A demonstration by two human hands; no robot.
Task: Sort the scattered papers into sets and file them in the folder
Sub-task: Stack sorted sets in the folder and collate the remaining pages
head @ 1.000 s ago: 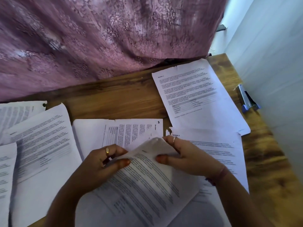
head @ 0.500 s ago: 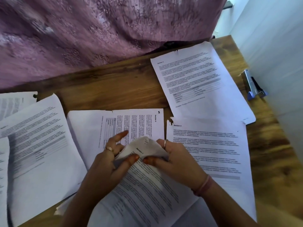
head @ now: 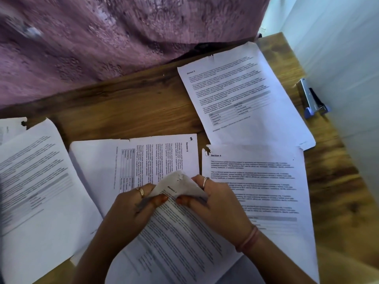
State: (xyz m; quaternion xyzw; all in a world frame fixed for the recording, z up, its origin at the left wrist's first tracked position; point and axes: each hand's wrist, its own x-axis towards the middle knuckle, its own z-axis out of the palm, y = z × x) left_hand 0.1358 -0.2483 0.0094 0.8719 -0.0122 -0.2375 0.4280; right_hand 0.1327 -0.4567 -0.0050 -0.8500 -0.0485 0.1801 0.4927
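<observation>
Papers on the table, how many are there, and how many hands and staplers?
Paper sets: 6, Section 3, Section 4, Section 6, the held set, the big left set, the far-left corner set
Hands: 2, left, right
Staplers: 1
Total: 9

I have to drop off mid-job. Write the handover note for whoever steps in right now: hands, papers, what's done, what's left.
Left hand and right hand: both pinch the top corner of the Section 1 set, held at centre front.
Laid out on the wooden table: Section 6 set, turned sideways; Section 4 set; Section 3 set; more sheets at left. Stapler by the right wall.
Done: papers spread in sets.
Left: finish the sets and file them; no folder in view.
</observation>
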